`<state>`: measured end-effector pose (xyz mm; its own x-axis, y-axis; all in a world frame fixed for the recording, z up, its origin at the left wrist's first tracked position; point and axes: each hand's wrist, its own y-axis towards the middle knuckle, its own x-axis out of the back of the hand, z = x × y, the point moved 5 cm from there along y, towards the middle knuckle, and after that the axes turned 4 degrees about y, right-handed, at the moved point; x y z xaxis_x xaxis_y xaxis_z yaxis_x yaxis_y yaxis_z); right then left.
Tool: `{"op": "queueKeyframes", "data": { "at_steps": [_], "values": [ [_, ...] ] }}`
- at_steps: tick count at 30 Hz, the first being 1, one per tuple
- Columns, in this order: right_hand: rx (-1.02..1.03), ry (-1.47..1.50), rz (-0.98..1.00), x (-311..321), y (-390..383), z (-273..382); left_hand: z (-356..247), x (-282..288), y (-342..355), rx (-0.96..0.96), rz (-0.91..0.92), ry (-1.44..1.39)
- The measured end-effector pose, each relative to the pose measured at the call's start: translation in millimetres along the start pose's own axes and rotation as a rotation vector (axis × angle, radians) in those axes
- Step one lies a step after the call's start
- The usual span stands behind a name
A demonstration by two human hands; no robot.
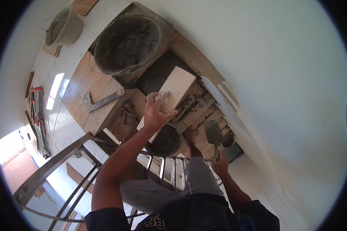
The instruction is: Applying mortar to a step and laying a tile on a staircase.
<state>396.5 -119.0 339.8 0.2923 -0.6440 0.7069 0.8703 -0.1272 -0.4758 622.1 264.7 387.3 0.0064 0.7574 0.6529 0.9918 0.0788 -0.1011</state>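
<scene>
My left hand (155,113) grips a long cream ridged tile (180,86), tilted, its far end over a dark bed of wet mortar (155,76). Fingers and thumb are spread across the tile's width. Low at the right, my right hand (220,164) is closed around the handle of a trowel (213,132), whose grey, mortar-smeared blade points away from me. Partly behind the tile and my left arm is a round bucket (180,143) of dark mortar. A small round container (228,140) stands just right of the trowel blade.
A large mortar tub (104,69) stands at the far side. Left of it lies a metal square (106,102) on wood-look tiles (81,86). A pale bucket (74,32) is far left, near a tile cutter (38,115). Metal railing (52,163) curves around me; a white wall (281,77) rises right.
</scene>
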Motion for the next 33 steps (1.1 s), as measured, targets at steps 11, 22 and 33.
{"op": "queueKeyframes", "data": {
  "at_steps": [11, 22, 33],
  "values": [
    [-0.365, 0.144, 0.16, -57, 8, -96, 150, -189, 57, -0.208, -0.148, 0.415],
    [-0.46, 0.165, 0.21, -90, -1, -121, 165, -217, 72, -0.242, -0.117, 0.393],
    [-0.44, 0.185, 0.155, -97, 16, -115, 173, -230, 75, -0.196, -0.146, 0.367]
  ]
}}
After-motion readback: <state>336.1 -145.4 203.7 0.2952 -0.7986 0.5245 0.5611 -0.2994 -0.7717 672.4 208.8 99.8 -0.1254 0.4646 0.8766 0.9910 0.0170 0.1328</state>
